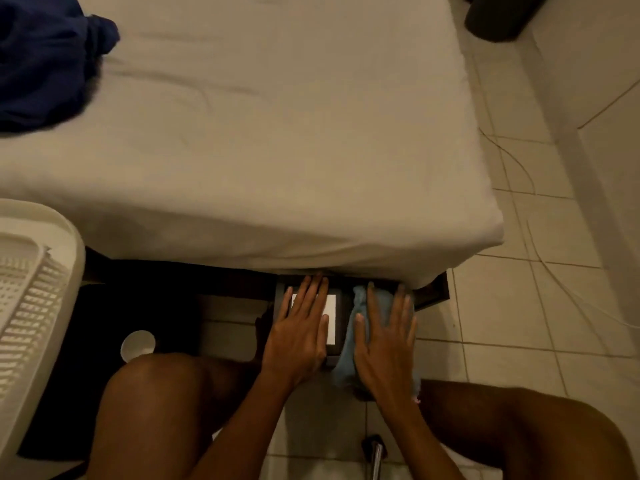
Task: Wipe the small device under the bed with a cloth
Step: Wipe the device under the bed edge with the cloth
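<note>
A small dark flat device [337, 323] with a white panel lies on the floor tiles, half under the bed's edge. My left hand [299, 336] rests flat on its left part, fingers spread and pointing toward the bed. A light blue cloth [349, 344] lies over the device's right side. My right hand [386, 344] presses flat on that cloth, fingers extended. The device's far end is hidden under the white sheet of the bed [277, 150].
A white plastic laundry basket [31, 299] stands at the left. A dark blue garment [45, 64] lies on the bed. A white round lid [138, 345] sits on a dark mat [131, 327]. Thin cables [519, 174] run over the tiles at right. My bare knees frame the bottom.
</note>
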`<state>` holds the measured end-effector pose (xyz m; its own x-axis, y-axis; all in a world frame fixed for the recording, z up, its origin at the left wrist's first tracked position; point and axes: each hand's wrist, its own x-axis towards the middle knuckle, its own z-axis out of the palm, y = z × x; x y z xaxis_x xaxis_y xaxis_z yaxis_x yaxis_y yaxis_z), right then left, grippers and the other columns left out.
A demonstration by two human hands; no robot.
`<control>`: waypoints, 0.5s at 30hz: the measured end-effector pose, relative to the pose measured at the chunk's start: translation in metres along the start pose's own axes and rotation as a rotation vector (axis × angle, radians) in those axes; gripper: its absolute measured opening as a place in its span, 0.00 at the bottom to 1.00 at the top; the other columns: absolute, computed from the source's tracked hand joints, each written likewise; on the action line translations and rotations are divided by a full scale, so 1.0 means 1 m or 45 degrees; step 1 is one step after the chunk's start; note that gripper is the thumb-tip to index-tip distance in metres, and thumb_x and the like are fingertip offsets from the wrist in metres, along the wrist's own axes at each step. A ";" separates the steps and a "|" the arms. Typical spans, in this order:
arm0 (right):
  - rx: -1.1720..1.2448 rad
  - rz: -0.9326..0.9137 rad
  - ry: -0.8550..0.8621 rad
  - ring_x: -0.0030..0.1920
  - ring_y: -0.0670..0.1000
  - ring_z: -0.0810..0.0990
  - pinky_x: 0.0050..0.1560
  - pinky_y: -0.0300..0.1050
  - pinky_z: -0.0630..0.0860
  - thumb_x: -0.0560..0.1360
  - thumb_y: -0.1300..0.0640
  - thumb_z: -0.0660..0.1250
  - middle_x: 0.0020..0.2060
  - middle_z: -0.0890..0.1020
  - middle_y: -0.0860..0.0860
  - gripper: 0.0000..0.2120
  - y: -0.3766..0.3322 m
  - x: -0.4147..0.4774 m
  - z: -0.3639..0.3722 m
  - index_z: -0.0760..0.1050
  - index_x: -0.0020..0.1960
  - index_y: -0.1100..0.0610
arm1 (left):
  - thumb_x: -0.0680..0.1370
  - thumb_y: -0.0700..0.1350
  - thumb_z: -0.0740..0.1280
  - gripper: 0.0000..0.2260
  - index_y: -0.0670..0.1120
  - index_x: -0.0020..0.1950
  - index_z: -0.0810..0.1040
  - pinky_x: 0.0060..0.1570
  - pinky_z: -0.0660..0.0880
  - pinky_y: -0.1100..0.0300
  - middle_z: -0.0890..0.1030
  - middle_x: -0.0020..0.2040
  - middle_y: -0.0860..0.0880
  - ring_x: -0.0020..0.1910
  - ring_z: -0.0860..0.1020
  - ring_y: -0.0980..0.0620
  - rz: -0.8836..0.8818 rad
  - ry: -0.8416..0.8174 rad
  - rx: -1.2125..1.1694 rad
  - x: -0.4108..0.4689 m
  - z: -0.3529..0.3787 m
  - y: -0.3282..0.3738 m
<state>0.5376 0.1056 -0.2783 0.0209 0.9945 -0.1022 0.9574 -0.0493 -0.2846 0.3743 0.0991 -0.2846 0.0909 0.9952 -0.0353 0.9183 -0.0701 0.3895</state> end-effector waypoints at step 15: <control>0.084 -0.366 -0.131 0.79 0.48 0.38 0.78 0.58 0.43 0.83 0.44 0.43 0.80 0.41 0.46 0.26 -0.001 0.012 -0.004 0.43 0.80 0.42 | 0.83 0.51 0.47 0.26 0.46 0.81 0.48 0.78 0.48 0.50 0.49 0.82 0.49 0.81 0.45 0.54 -0.002 0.022 -0.019 0.001 -0.001 -0.002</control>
<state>0.5375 0.1176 -0.2754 -0.2803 0.9543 -0.1039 0.8990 0.2230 -0.3768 0.3724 0.1003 -0.2843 0.0829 0.9964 -0.0204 0.9127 -0.0677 0.4029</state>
